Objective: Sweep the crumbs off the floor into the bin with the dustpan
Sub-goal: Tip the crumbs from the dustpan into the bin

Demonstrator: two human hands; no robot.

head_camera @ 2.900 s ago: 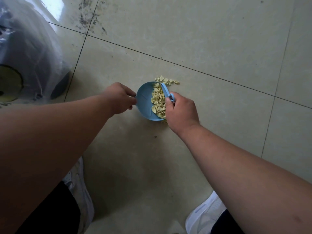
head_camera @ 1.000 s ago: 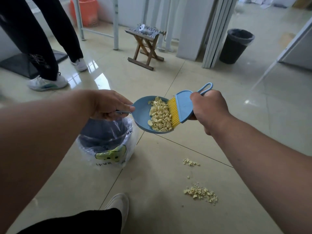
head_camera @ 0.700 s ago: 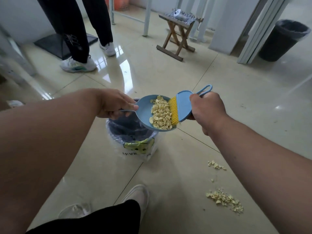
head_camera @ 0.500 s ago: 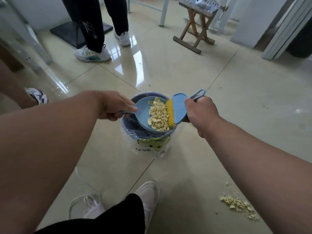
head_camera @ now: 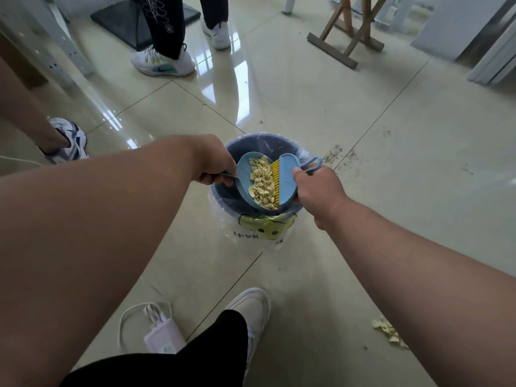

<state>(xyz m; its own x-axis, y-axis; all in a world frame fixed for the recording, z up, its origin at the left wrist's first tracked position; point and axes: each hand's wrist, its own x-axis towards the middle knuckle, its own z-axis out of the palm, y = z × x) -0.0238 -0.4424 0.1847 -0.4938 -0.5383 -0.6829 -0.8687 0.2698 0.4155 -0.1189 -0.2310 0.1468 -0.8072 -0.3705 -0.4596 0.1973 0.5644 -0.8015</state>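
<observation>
A blue dustpan full of pale yellow crumbs hangs over the open mouth of the small bin, which is lined with a clear plastic bag. My left hand grips the dustpan's handle. My right hand holds a blue brush whose yellow bristles press against the crumbs in the pan. The pan tilts down toward me. A small pile of loose crumbs lies on the tiled floor at the lower right.
One person's legs and white trainers stand behind the bin; another person's leg and shoe are at the left. A wooden folding stool stands at the back. A pink charger with a cable lies by my shoe.
I lifted the loaded dustpan and brush from the floor and carried them over the bin. The pan now tilts more steeply; the view has tipped down.
</observation>
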